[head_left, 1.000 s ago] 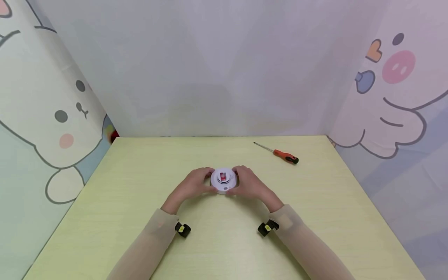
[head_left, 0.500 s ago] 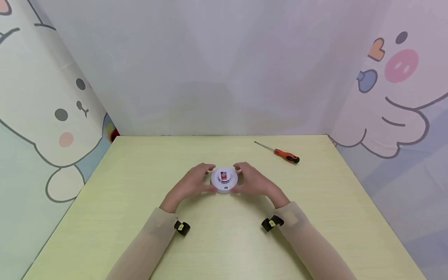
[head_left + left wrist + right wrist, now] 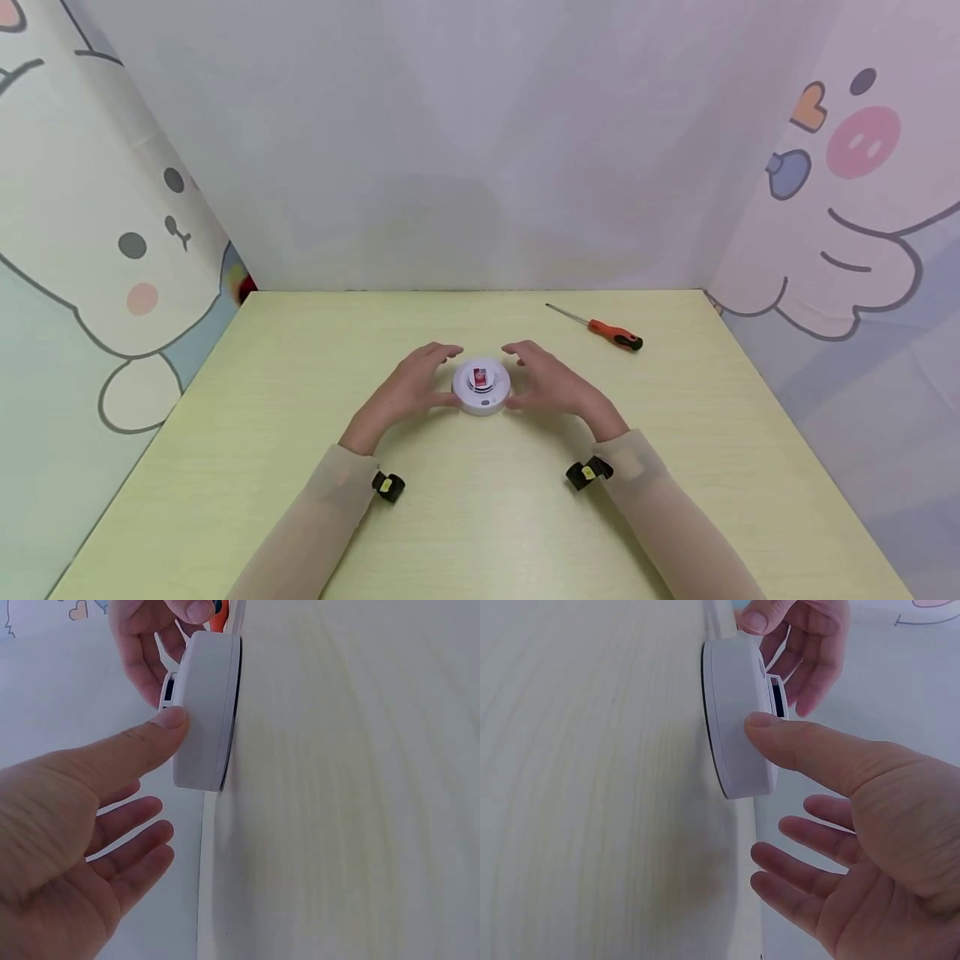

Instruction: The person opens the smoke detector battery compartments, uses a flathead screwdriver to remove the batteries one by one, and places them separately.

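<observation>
Left hand point(image 3: 405, 387) and right hand point(image 3: 555, 385), relaxed and apart, flank a white disc-shaped device point(image 3: 482, 386), presumably light, rigid, best held by its side wall point(image 3: 735, 750).

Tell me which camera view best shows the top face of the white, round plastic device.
Head view: it looks down on the white, round plastic device, showing its top face and red label. Both wrist views show it nearly edge-on: mostly its side wall, plus part of the slotted raised centre; no label shows.
</observation>
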